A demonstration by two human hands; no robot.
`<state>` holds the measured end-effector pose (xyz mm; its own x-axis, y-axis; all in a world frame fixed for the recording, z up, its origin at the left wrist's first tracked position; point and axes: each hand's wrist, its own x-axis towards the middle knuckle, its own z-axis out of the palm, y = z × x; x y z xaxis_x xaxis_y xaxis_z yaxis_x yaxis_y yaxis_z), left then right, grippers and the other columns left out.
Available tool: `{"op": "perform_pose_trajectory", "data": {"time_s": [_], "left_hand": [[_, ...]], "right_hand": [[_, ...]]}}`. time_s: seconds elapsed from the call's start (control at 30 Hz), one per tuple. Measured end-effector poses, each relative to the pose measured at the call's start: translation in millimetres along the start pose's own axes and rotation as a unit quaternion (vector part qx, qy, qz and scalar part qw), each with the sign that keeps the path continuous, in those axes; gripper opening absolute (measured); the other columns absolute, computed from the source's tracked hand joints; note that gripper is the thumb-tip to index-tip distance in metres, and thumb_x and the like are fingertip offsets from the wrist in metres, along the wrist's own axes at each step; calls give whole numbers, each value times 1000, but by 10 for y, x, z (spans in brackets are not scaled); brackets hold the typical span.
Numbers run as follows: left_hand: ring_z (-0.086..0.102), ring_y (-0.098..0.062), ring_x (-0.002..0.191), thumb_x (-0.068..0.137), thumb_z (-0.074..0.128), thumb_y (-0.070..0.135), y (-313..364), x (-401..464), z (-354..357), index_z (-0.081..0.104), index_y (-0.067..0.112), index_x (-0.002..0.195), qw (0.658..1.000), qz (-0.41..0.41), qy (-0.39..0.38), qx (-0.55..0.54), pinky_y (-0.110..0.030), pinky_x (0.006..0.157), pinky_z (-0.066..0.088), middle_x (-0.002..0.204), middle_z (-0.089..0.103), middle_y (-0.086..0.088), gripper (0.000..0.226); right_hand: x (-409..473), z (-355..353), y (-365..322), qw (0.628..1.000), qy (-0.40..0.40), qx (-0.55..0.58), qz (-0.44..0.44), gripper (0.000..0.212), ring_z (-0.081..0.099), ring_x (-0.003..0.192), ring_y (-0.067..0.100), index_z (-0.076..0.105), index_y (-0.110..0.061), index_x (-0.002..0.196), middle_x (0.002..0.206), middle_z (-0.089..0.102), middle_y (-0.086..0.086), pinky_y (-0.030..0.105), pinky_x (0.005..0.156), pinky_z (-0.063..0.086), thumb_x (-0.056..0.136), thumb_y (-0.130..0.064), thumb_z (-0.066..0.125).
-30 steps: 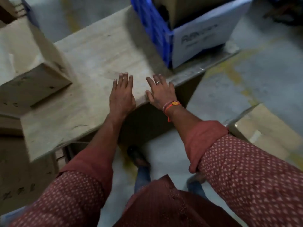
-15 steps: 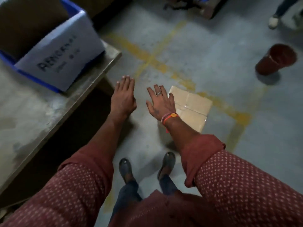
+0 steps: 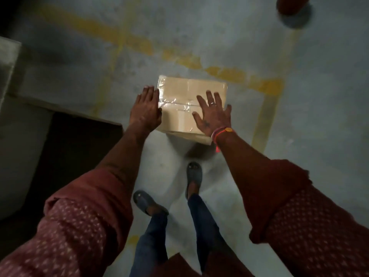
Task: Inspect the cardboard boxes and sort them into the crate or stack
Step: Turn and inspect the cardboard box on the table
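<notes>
Though both arms are stretched down toward it, the cardboard box (image 3: pixel 191 100) lies ahead of and below the hands, flat on the concrete floor (image 3: pixel 299 156), just inside the corner of the yellow floor line (image 3: pixel 265 108). Its long axis runs left to right across the person's front, taped seam on top running the same way.

Left hand (image 3: pixel 146 108): fingers straight and held close together, at the box's left short end, overlapping that edge in view. Contact or a gap above it: cannot tell.

Right hand (image 3: pixel 214 114): fingers spread wide, palm down, over the right half of the box top, little finger reaching past the right edge. Touching or hovering: cannot tell. Neither hand holds anything.

Nearness: the two hands look about level; the right is further over the box, the left is off to its side.

Judgement: the hands bracket the long axis, so the coming move calls for a grasp at the two short ends, then a lift for inspection.

Relative to the box: shoes (image 3: pixel 193 172) just behind it, a table edge (image 3: pixel 12 62) well off to its left, a brown pot (image 3: pixel 291 5) well apart, beyond and right.
</notes>
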<state>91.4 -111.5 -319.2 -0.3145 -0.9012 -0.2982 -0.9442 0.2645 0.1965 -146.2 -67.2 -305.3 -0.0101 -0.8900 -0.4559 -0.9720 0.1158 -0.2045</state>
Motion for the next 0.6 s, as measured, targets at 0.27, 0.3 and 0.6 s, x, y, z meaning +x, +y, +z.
{"op": "perform_pose_trajectory", "data": {"time_s": [0.27,0.3,0.6], "left_hand": [[25,-45,153,102,58,30,-147,510,563,18,-3,161,977,-132,-29,-163,-50,122,28,169,14,-28,79],[29,-45,151,102,59,32,-147,548,609,17,-1,162,968,-164,-33,-188,-50,119,32,169,15,-27,81],[59,-38,125,73,60,58,-235,625,919,46,11,145,874,-283,-80,-387,-48,107,49,137,62,-18,87]], "right_hand": [[467,527,352,990,-42,73,114,71,-7,159,37,17,-38,163,174,-5,-2,77,115,15,102,-55,48],[511,585,392,984,-43,100,139,74,-7,159,39,16,-38,164,174,-7,0,78,114,16,101,-54,52],[820,827,598,847,-6,442,295,103,43,144,39,4,-22,165,162,37,19,37,116,34,92,-38,75]]}}
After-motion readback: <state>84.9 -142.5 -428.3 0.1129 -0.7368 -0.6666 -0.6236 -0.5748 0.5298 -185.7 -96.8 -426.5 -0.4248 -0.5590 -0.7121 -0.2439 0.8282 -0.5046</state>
